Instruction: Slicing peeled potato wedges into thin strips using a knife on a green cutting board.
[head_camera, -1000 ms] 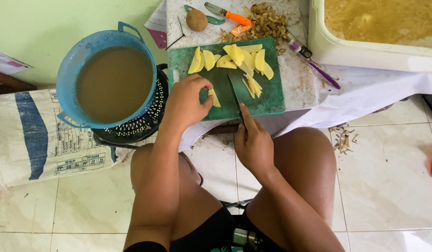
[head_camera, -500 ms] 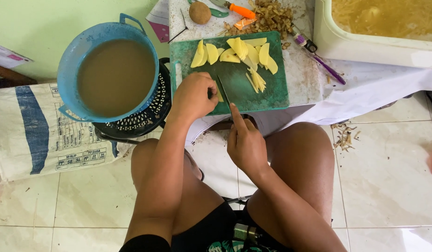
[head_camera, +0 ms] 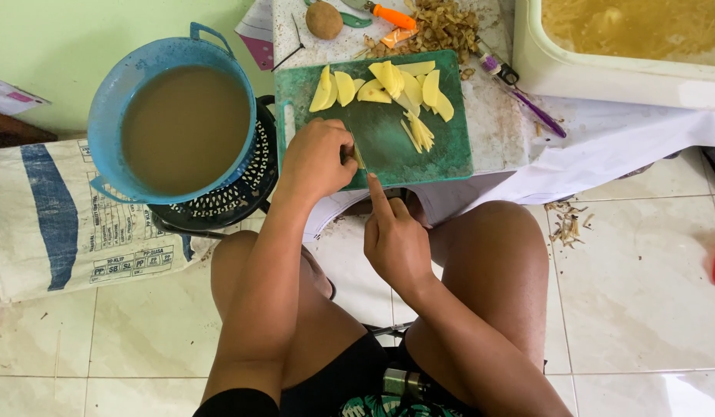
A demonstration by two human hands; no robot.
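My left hand [head_camera: 315,162] presses down a thin yellow potato slice [head_camera: 359,157] at the near left part of a green cutting board [head_camera: 388,143]. Just to its right, my right hand [head_camera: 394,238] grips a knife [head_camera: 365,166], index finger laid along the spine, and the blade rests against the slice beside my left fingertips. Several more potato slices [head_camera: 384,86] lie along the board's far side. A small heap of cut sticks [head_camera: 417,133] lies at the board's middle.
A blue bucket of brown water [head_camera: 176,123] sits on a black basket [head_camera: 234,197] to the left. Behind the board are a whole potato [head_camera: 324,19], an orange-handled knife [head_camera: 384,13], peelings [head_camera: 442,31] and a purple peeler [head_camera: 523,96]. A white tub [head_camera: 628,77] is far right.
The knife has shifted left from the board's middle to the slice under my left hand, and my right hand followed it. My left hand stays on the slice.
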